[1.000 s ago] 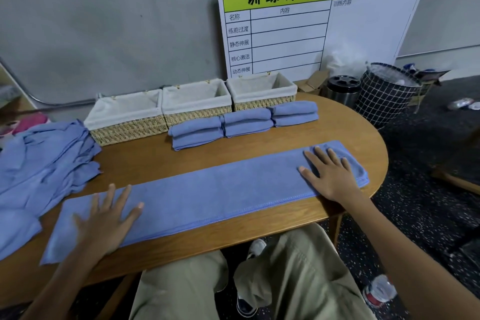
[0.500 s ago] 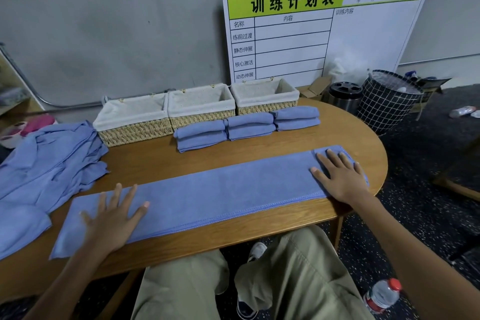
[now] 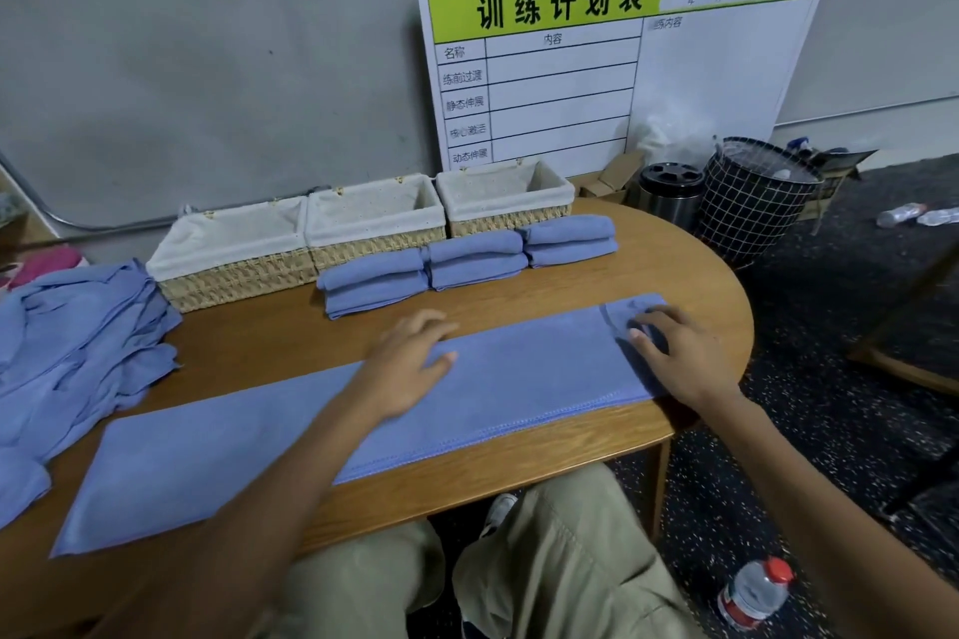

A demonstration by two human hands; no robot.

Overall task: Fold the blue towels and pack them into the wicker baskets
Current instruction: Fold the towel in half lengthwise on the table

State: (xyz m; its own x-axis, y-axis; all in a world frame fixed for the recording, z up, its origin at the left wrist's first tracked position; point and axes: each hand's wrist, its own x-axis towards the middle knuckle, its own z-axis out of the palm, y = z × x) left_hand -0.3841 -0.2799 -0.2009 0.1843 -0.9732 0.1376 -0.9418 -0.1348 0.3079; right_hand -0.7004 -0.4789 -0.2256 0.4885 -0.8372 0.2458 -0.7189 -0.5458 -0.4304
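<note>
Your left hand has slid from the near-left end to the middle of the long folded towel on the tabletop, fingers lying flat. Your right hand now curls its grip round the right end, likely to fold it toward the centre. Beyond, six folded towels wait before three unfilled wicker baskets.

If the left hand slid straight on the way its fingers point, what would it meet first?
Probably the middle stack of folded towels, beyond the strip towel on which the left hand rests flat; bare table lies between. Depth is uncertain.
</note>
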